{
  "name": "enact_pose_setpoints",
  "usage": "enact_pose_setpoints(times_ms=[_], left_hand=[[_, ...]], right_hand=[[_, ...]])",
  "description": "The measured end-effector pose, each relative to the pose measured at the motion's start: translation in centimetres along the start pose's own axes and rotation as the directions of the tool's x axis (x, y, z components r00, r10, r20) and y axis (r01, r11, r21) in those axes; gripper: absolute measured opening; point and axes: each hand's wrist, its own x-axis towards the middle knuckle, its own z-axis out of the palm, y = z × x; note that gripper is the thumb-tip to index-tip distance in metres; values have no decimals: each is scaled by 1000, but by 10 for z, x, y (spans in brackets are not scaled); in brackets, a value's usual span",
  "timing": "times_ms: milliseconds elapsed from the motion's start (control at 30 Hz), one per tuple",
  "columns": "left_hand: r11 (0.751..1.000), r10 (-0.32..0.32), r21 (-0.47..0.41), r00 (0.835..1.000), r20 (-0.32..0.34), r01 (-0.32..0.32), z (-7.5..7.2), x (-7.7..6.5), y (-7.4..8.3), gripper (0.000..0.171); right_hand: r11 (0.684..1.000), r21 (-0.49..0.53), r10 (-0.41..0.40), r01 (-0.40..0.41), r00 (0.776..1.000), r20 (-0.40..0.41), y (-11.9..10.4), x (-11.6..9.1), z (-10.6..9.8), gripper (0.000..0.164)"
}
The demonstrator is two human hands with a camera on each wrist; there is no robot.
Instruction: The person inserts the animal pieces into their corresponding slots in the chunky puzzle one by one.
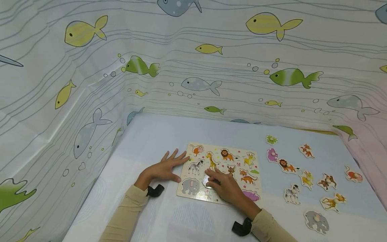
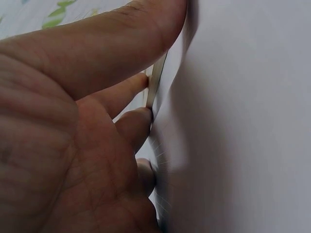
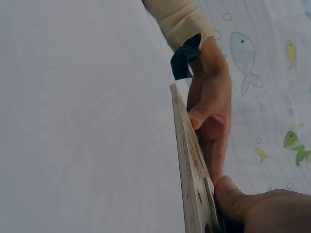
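A wooden animal puzzle board (image 1: 203,196) lies on the table, printed with a zebra, giraffe, lion, elephant and others. My left hand (image 1: 164,169) rests at its left edge with fingers spread, the fingertips over the rim. In the left wrist view, the thumb (image 2: 112,48) lies close to the board's edge (image 2: 156,80). My right hand (image 1: 225,186) is over the board's middle, fingers bent round a small pale puzzle piece (image 1: 207,181) whose picture is hidden. From the right wrist, the thumb (image 3: 233,199) is against that piece (image 3: 210,196), which sits tilted on the board's face.
Several loose animal pieces lie right of the board, among them a lion (image 1: 288,166), a zebra (image 1: 292,194), a giraffe (image 1: 332,202), an elephant (image 1: 316,222) and a purple hippo (image 1: 272,155). A fish-patterned curtain (image 1: 169,60) rises behind and left of the table.
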Motion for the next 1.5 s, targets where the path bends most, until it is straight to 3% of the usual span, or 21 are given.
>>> enact_pose_setpoints(times_ms=[1033,1500], left_hand=[[1000,-4,11,1000,-1,4,-1,0,3,98],[1000,3,10,1000,-1,-3,-1,0,0,98]], right_hand=[[998,14,58,-58,998,32,1,0,0,44],[1000,8,25,-25,999,43,-1,1,-2,39]])
